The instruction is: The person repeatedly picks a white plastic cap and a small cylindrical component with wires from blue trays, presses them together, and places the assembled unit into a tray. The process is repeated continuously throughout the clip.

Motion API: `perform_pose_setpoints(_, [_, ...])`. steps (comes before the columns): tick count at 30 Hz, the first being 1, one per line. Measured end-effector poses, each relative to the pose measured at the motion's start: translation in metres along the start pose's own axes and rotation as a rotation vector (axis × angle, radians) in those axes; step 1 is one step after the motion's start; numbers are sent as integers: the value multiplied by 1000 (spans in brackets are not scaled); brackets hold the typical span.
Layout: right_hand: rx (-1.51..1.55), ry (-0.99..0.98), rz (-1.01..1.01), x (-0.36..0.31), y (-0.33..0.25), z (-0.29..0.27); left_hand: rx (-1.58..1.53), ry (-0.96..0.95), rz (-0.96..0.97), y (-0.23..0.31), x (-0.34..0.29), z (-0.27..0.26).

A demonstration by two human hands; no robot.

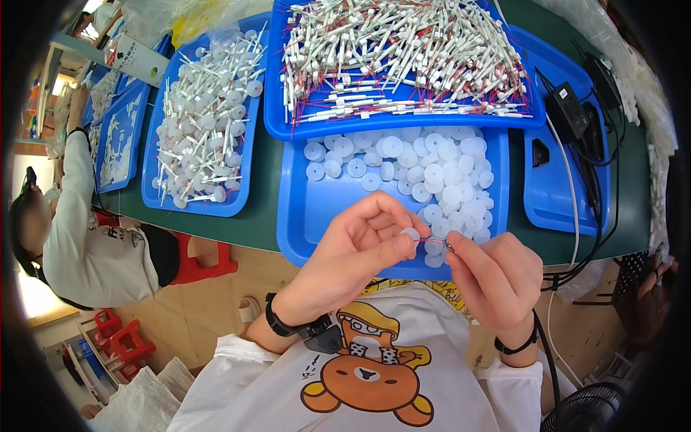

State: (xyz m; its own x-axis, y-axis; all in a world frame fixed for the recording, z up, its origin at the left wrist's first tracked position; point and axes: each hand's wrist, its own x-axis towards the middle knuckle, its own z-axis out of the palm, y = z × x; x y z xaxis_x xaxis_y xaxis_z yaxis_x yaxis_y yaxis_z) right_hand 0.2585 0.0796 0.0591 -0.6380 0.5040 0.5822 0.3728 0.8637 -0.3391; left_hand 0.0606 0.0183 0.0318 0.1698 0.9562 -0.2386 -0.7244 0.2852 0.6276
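Note:
My left hand (pixel 367 241) pinches a small translucent white plastic disc (pixel 409 234) between thumb and fingers. Thin red wires (pixel 432 240) stretch from beside the disc to my right hand (pixel 493 273). Its thumb and forefinger are pressed together on the wires' other end, where a small dark tip shows; what it is, I cannot make out. Both hands are above the near edge of a blue tray (pixel 309 216) holding many more such discs (pixel 451 194). Overlapping its far side, another blue tray (pixel 403 126) holds a heap of white stick-like parts with red wires (pixel 403 57).
To the left, a blue tray (pixel 232 205) holds discs joined to white sticks. On the right, another blue tray (pixel 540 198) carries black power adapters (pixel 566 111) and cables. A co-worker (pixel 108 252) sits at the far left, near a red stool (pixel 209 261).

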Motion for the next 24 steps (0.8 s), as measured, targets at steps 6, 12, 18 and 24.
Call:
perform_pose_setpoints(6, [-87,-68,-206,5,-1,-4,85,45,27,-3,3,1])
perform_pose_setpoints(12, [57,60,-42,-2,-4,6,148,7,66,-1,-3,8])
perform_pose_setpoints(18, [75,-118,-49,3,-10,-9,400,-19,193,4,-11,7])
perform_pose_setpoints(24, [899,-477,561,0,-15,-28,856,-208,443,13,-20,7])
